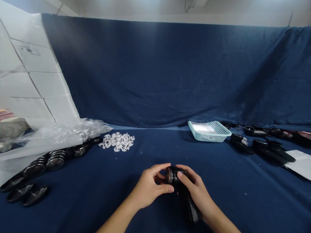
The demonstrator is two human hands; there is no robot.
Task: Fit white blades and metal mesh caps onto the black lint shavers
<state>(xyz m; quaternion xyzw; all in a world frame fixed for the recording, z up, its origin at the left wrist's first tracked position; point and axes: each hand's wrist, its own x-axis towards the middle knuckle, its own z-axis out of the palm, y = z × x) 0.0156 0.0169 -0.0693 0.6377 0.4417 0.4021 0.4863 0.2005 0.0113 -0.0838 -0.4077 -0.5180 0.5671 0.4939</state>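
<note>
My left hand (148, 187) and my right hand (196, 190) meet low in the middle of the view, both closed around a black device (173, 175) with a round head and a long handle (192, 210) that runs back under my right wrist. The left thumb and fingers pinch the round head from the left. The right fingers wrap over its top. The device rests on or just above the blue cloth (114, 184). A pile of small white pieces (117, 141) lies farther back to the left.
Several black round discs (40, 165) trail from a clear plastic bag (38, 137) at the left. A light blue basket (209, 130) stands at the back right. More black devices (266, 148) and a white sheet (305, 164) lie at the right. A blue curtain hangs behind.
</note>
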